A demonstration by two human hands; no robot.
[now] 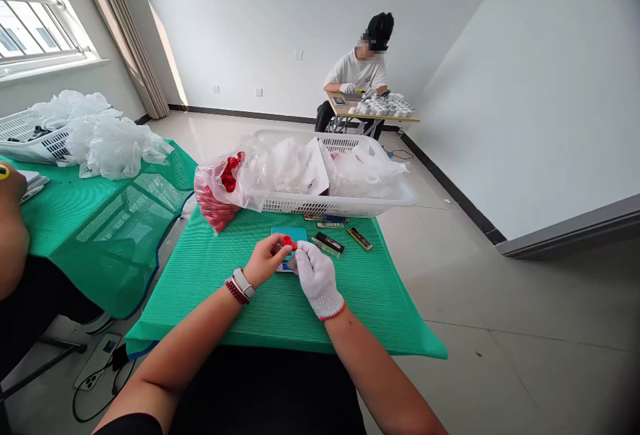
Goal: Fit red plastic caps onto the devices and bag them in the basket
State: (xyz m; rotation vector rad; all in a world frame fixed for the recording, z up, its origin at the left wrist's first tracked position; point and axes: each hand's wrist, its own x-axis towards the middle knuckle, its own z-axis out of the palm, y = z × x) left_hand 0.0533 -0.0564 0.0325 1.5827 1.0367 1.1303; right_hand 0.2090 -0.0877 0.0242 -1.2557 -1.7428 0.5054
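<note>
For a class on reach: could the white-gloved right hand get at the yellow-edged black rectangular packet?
Likely yes: the right hand pinches a red plastic piece, but bare green mesh cloth lies before the packet.

A beige curtain [123,32] hangs beside a barred window [36,20].

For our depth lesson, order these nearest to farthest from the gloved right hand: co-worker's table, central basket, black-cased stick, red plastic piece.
1. Red plastic piece: touching it.
2. Black-cased stick: just beyond.
3. Central basket: farther ahead.
4. Co-worker's table: background, right.
</note>
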